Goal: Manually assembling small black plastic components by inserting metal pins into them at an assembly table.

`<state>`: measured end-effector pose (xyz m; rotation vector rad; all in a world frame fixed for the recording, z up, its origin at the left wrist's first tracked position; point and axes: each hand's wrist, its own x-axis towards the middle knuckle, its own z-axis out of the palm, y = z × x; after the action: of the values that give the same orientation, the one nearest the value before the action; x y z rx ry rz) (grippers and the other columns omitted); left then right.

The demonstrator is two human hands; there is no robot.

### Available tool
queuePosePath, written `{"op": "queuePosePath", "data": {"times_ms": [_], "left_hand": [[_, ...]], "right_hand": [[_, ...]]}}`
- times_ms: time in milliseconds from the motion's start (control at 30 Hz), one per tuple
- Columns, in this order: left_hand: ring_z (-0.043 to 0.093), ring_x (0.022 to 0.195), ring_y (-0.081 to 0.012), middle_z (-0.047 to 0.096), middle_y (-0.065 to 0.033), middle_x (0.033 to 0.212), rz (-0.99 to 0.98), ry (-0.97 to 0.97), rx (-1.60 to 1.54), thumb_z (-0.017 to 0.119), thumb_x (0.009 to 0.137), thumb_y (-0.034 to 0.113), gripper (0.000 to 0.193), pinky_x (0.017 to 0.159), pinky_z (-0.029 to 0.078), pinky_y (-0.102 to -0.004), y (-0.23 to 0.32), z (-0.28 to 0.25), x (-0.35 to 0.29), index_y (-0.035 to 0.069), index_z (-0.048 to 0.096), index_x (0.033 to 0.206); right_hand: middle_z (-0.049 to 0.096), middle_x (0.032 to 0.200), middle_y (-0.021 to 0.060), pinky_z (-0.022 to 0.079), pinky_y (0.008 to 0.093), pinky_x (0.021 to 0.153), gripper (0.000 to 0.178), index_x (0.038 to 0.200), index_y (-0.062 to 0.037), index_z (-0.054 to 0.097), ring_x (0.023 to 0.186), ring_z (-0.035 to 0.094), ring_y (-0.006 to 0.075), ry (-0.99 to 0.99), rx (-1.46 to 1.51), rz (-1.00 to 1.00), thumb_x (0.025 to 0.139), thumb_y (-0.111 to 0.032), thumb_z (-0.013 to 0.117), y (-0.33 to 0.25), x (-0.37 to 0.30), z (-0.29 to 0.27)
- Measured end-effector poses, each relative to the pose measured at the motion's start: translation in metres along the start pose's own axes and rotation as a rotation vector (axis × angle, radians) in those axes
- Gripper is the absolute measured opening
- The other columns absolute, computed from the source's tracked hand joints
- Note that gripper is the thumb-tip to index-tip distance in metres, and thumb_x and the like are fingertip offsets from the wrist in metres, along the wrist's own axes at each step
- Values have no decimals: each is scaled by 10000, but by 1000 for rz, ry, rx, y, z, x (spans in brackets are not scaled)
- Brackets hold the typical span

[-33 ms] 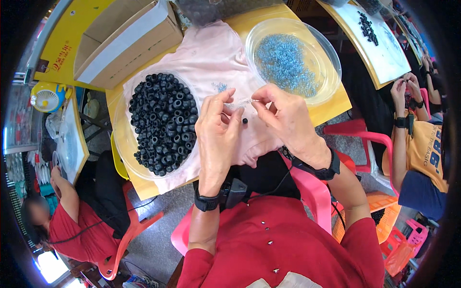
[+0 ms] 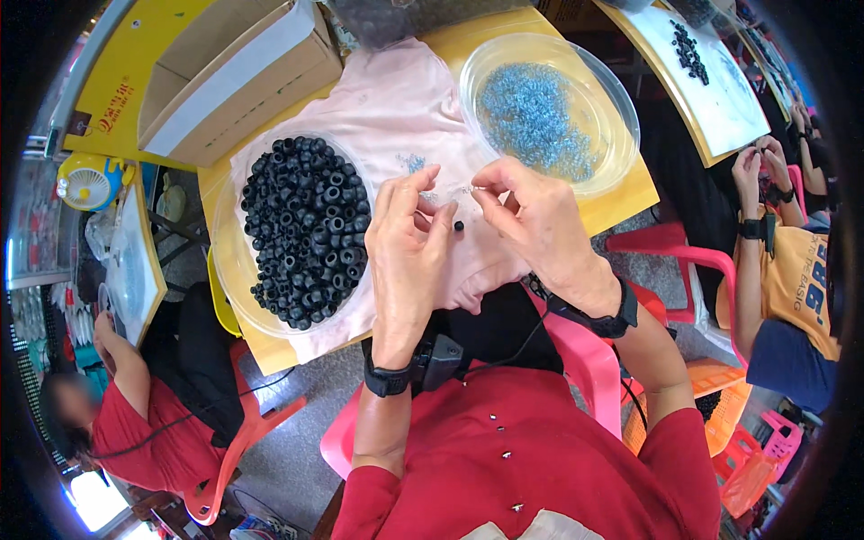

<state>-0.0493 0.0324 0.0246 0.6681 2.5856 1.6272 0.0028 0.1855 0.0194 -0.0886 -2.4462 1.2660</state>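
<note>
Over the pink cloth [image 2: 387,99] both my hands work close together. My left hand [image 2: 407,241] is closed, thumb near the bent fingers, with tiny silvery bits by the fingertips; what it grips is too small to make out. Thumb and forefinger of my right hand [image 2: 538,216] pinch a tiny silvery coil-like piece [image 2: 467,189]. A single black ring-shaped part [image 2: 459,227] lies between the hands. Left of them, a clear round tray [image 2: 227,270] holds many black hollow parts [image 2: 310,234]. Beyond my right hand, a clear round tub [image 2: 621,117] holds small blue-silver coil-like pieces [image 2: 531,112].
A small cluster of coil-like pieces [image 2: 412,163] lies on the cloth. A cardboard box [image 2: 261,99] stands at the far left of the wooden table [image 2: 630,193]. Co-workers sit at both sides, one in a red top [image 2: 162,423], another in an orange shirt [image 2: 801,279].
</note>
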Motion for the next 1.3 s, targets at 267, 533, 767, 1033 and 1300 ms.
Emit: {"op": "queuePosePath", "data": {"times_ms": [267,533,767,1033,1300], "left_hand": [[611,728,-143,649,-92,988,73,-96,17,696,795,-34,300,625,500,-260,16,-13,-16,33,682,1087],[641,729,-157,678,-103,913,85,-37,16,720,792,-39,209,588,502,-248,9,-24,-53,19,710,993],[637,742,-205,642,-126,921,-49,-57,167,673,836,-25,301,638,506,-298,10,-30,-60,12,655,1134],[574,687,-174,586,-111,850,-5,-24,338,631,878,18,237,635,463,-278,-1,-16,-48,-9,658,1112],[588,714,-136,599,-83,896,-153,-93,194,657,837,-40,200,653,483,-261,3,-19,-51,-14,643,1035]], "right_hand": [[657,782,172,511,348,589,143,966,1,618,680,679,268,-134,128,110,862,-95,642,-20,-13,-13],[663,736,64,496,242,565,105,946,26,629,637,640,104,-347,573,385,911,-73,631,-43,-31,-17],[677,804,98,509,262,594,97,954,16,640,696,656,113,-257,427,413,898,-63,639,-32,-38,-18],[654,804,113,503,274,589,126,969,7,645,655,640,169,-154,188,220,867,-66,655,-14,-47,-16],[629,796,98,502,269,589,122,960,8,627,664,632,151,-120,317,164,862,-52,669,-8,-53,-8]]}}
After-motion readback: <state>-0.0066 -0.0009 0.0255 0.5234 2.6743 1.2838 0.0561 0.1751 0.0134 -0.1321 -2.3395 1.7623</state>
